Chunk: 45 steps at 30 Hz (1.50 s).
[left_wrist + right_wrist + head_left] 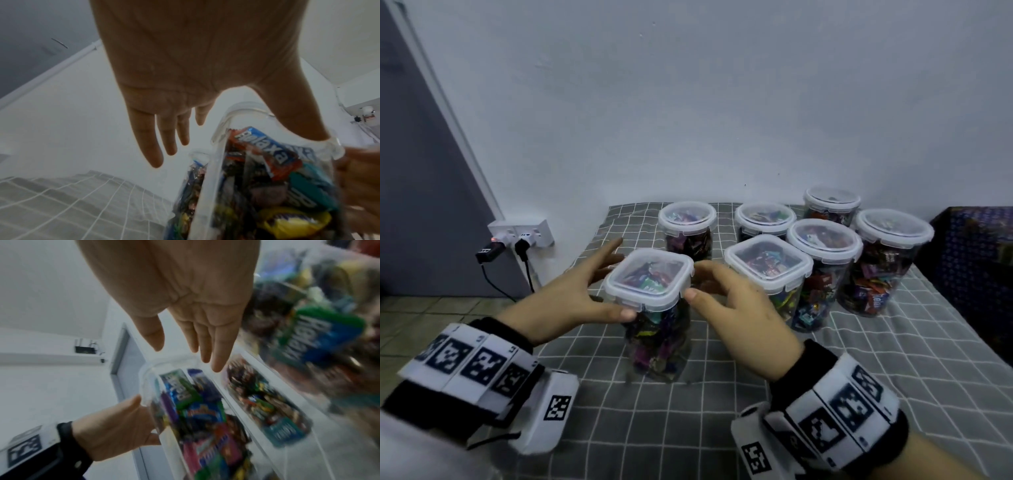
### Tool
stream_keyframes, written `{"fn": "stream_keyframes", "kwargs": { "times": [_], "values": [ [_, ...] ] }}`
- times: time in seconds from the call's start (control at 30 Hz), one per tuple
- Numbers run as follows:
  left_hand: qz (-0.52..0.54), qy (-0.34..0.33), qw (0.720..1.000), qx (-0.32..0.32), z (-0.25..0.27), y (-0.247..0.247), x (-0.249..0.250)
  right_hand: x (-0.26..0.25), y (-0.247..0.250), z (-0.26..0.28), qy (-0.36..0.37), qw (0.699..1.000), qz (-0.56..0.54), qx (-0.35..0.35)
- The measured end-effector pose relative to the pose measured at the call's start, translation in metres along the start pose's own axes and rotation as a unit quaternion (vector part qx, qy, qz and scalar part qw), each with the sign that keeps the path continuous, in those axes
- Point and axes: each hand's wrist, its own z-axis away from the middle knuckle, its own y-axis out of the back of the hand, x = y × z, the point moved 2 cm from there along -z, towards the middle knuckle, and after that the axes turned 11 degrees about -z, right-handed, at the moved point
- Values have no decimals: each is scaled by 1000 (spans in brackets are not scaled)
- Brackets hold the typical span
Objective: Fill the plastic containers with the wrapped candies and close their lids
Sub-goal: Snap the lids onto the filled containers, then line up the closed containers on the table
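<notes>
A tall clear container (654,329) packed with wrapped candies stands on the grey checked cloth (688,428), its square lid (650,284) seated on top. My left hand (602,274) is at its left with straight fingers, the thumb touching the lid's front left corner. My right hand (709,284) flanks the right side, thumb tip at the lid's rim, fingers reaching behind it. The left wrist view shows the left hand (185,113) spread beside the container (257,178). In the blurred right wrist view the right hand (185,345) is open above the container (195,410).
Several lidded containers full of candies stand behind and to the right, among them a square-lidded one (768,263) and a round one (893,233). A wall socket with plugs (520,236) is at the left, above a tiled floor (431,315). A dark patterned surface (976,257) borders the right.
</notes>
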Motion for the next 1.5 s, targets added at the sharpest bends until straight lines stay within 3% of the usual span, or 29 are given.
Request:
{"fn": "stream_keyframes", "kwargs": {
  "times": [0.1,0.17,0.23,0.37,0.5,0.63,0.73,0.8,1.0,1.1,1.2,1.3,1.5],
  "values": [
    [1,-29,1000,-10,-3,-2,5,-25,16,10,113,986,99,75],
    [-25,-45,999,-14,-4,-2,11,-33,31,11,171,956,197,134],
    [-78,-57,995,-7,-7,-1,17,-32,48,6,160,933,283,152],
    [-214,-79,974,-1,-13,5,36,-24,75,-2,-6,919,388,68],
    [-313,-56,944,-91,-22,7,53,-30,86,-6,-76,904,421,-10],
    [-357,-24,925,-124,-26,9,59,-32,79,-13,-101,878,458,-97],
    [-379,-13,919,-112,-24,13,62,-35,76,-17,-104,894,420,-117],
    [-389,-3,915,-104,-21,17,60,-37,77,-21,-105,888,429,-132],
    [-440,28,895,-73,-19,32,46,-37,77,-41,-80,821,523,-216],
    [-460,56,885,-41,-23,44,32,-38,71,-46,-71,804,540,-240],
    [-439,89,894,-7,-29,58,16,-42,62,-50,-50,804,534,-255],
    [-408,124,904,9,-33,70,3,-43,53,-56,-51,825,496,-265],
    [-401,160,897,-100,-39,84,6,-43,29,-64,-13,854,451,-261]
  ]
}}
